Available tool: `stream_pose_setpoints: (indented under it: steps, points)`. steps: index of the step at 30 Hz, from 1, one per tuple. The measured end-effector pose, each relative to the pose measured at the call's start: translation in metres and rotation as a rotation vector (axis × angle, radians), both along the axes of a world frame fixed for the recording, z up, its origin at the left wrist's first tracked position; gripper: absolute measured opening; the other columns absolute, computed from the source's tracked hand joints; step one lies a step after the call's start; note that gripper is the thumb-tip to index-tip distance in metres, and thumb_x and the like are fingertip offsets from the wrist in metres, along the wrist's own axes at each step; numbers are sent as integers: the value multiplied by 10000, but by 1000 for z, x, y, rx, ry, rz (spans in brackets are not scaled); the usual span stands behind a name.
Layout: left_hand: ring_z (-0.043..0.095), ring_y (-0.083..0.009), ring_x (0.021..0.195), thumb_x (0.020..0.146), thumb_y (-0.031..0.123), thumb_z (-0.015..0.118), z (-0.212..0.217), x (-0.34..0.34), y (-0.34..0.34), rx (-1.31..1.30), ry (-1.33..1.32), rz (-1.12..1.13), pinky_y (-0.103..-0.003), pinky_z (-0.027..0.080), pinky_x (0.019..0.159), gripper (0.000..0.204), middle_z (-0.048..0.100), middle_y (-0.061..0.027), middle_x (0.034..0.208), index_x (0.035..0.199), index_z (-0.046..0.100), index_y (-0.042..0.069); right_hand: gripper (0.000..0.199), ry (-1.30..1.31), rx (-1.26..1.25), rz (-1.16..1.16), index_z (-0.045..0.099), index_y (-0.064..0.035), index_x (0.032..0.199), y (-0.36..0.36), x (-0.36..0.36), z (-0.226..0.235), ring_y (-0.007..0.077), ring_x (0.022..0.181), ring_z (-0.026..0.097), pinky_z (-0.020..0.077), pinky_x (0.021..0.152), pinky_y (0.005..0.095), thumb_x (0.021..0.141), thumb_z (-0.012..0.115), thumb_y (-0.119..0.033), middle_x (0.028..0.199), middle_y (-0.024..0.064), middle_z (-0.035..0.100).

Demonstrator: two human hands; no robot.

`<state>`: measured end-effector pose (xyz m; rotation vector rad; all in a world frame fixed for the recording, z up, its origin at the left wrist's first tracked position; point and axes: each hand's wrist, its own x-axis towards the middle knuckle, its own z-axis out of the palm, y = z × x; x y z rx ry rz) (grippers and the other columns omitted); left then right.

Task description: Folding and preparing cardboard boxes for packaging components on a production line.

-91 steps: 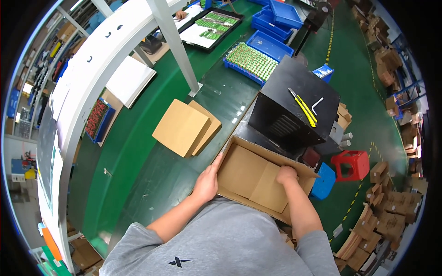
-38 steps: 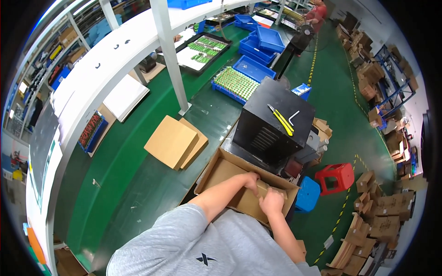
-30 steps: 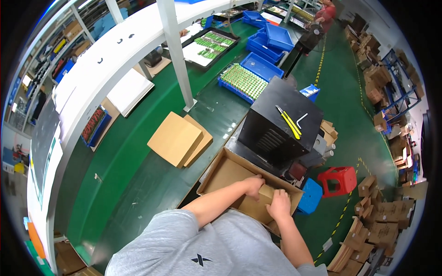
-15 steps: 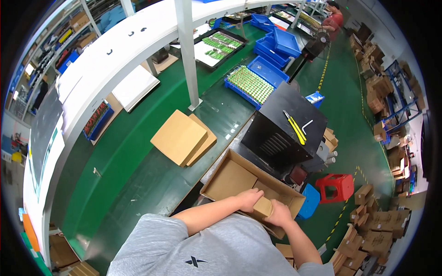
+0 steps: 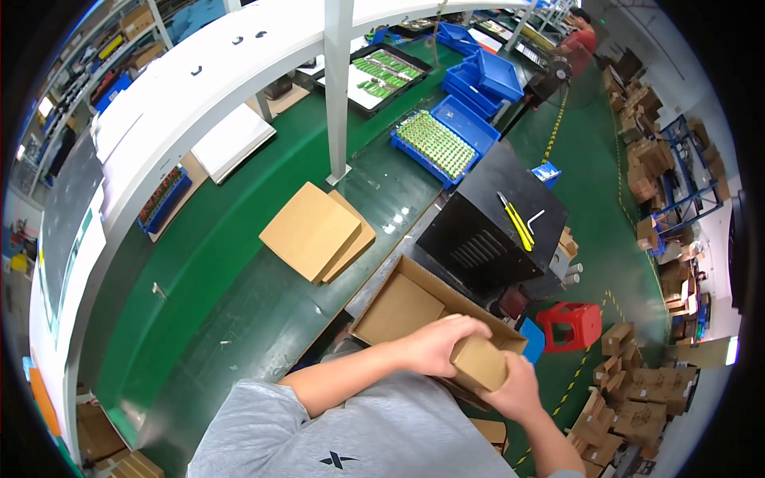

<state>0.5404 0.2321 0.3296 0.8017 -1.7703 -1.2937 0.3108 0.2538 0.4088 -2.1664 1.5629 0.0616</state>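
Between my hands is a small brown cardboard box (image 5: 478, 362), raised over the near right end of a larger open carton. My left hand (image 5: 442, 344) grips its left side and my right hand (image 5: 514, 388) closes round its right side. Below them the open cardboard carton (image 5: 382, 315) shows flat brown cardboard inside; its near right part is hidden by my hands and the small box. To the left, two flat brown boxes (image 5: 312, 231) lie overlapped on the green bench surface.
Beyond the carton stands a black metal cabinet (image 5: 494, 223) with yellow-handled pliers (image 5: 518, 223) and a hex key (image 5: 536, 217) on top. A blue tray (image 5: 434, 147) of green-and-white parts sits behind. A red stool (image 5: 570, 325) is on the right. Far off, a person (image 5: 578, 52) stands.
Both hands have lifted the small box up and slightly right, out of the carton's near end. More of its top now shows. The view has shifted slightly.
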Motion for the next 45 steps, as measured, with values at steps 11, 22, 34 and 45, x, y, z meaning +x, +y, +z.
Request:
stream_pose_setpoints:
  steps: [11,22,34,45]
  points:
    - [474,-292,1343,954,366,657,-59,30,61,878,1151,159,-457,390,1118,681,489,-167,1450,1485,376,43,701,-809,415,-451,498,-9,1254,-26,75,97,168,1053,631,487,963,335,645,845,-38,1137,76,645]
    - [614,-282,1181,964,440,628,-31,166,54,879,1064,848,-429,504,1009,626,601,-155,1325,1397,487,10,753,-751,386,-118,382,61,1428,-96,214,-25,241,1180,590,467,1016,347,827,757,-194,1299,193,579]
    - [543,-281,1258,977,220,634,-162,259,20,693,297,1419,-377,437,1042,660,502,-196,1408,1459,294,-76,447,-817,341,182,545,34,1280,-87,263,-125,250,1077,667,527,929,353,903,689,-159,1171,187,663]
    - [483,-283,1306,944,201,647,-154,244,40,662,436,1374,-387,374,1098,684,469,-203,1427,1480,291,-34,298,-493,576,-525,624,0,1194,-55,43,-279,198,916,670,528,826,320,944,633,-163,1043,110,692]
